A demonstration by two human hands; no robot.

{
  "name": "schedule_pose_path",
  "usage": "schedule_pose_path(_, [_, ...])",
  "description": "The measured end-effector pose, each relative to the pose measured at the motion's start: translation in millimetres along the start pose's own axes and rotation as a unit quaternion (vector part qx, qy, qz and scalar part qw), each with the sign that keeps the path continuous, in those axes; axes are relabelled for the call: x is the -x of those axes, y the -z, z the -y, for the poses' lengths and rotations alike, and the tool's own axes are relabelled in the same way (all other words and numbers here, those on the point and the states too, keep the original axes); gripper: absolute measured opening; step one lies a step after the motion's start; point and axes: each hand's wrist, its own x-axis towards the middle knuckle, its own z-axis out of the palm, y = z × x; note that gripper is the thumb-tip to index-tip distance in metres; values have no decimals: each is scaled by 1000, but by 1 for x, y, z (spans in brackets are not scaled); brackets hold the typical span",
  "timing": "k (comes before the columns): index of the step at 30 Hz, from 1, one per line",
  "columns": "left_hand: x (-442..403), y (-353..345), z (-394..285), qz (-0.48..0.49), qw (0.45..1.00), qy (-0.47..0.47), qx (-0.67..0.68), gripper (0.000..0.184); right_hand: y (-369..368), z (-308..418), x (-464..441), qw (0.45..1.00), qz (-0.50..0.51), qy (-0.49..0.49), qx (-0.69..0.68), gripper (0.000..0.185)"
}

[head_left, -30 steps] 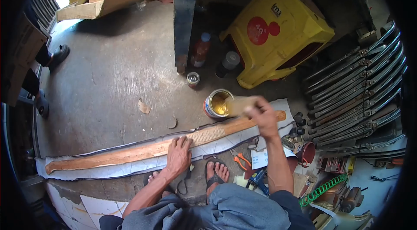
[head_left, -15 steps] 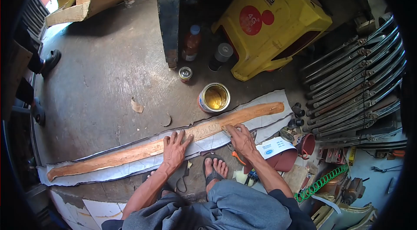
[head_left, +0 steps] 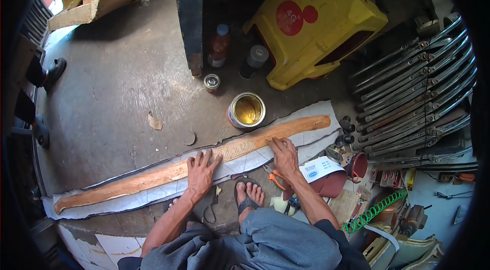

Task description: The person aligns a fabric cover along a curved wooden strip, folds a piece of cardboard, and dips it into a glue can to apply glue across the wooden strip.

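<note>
A long, slightly curved brown strip (head_left: 122, 183) lies across a white cloth piece (head_left: 153, 196) with dark edges on the floor. Its middle has a paler, ridged patch (head_left: 238, 149). My left hand (head_left: 200, 172) rests on the strip and cloth left of that patch, fingers spread. Right of the patch, my right hand (head_left: 286, 157) presses bent fingertips at the strip's lower edge; anything between them is hidden. Just beyond the cloth stands an open tin (head_left: 233, 117) with yellowish liquid inside.
Beyond the tin are a small can (head_left: 211, 83), a dark spray can (head_left: 254, 61), a capped bottle (head_left: 219, 45) and a yellow stool (head_left: 326, 20). Metal frames (head_left: 416, 96) stack at right. Orange-handled scissors (head_left: 276, 180) lie near my right forearm. A person's shoes (head_left: 55, 73) show at left.
My right hand has moved slightly up onto the strip's edge; a small flat piece seen at its fingertips earlier is out of sight. My left hand stays in place. The view has shifted slightly.
</note>
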Motion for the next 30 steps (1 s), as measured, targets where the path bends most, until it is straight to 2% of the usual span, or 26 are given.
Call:
schedule_pose_path(6, [-1, -3, 2, -3, 1000, -7, 12, 62, -4, -25, 9, 998, 48, -1, -40, 45])
schedule_pose_path(8, [1, -1, -1, -10, 1000, 3, 8, 62, -5, -27, 4, 998, -45, -35, -11, 36])
schedule_pose_path(12, [-1, -1, 2, -6, 1000, -7, 6, 61, -4, -36, 16, 997, 13, -42, -66, 40])
schedule_pose_path(14, [0, 0, 0, 12, 1000, -2, 18, 60, -9, -54, 15, 999, 0, -36, -34, 42])
schedule_pose_path(16, [-1, -1, -1, -4, 1000, 6, 15, 60, -10, -59, 8, 995, -64, -77, -11, 41])
schedule_pose_path(20, [-1, -2, 0, 4, 1000, 2, 6, 62, 6, -67, 23, 996, 4, -58, -67, 44])
schedule_pose_path(21, [-1, -2, -1, 10, 1000, 9, 10, 62, -3, -84, 26, 996, -37, -58, -55, 46])
schedule_pose_path(24, [-1, -1, -4, -4, 1000, 10, 6, 61, -5, -88, 17, 993, -78, -87, -19, 46])
schedule_pose_path(26, [-1, 4, -2, -8, 1000, 0, -3, 60, -9, -87, 26, 992, -69, -94, -46, 45])
schedule_pose_path(28, [-4, 6, -4, 2, 1000, 1, 5, 60, -1, -100, 28, 995, -9, -81, -54, 45])
schedule_pose_path(30, [-1, 2, -6, 11, 1000, 5, 11, 58, 7, -107, 23, 985, -72, -149, -47, 44])
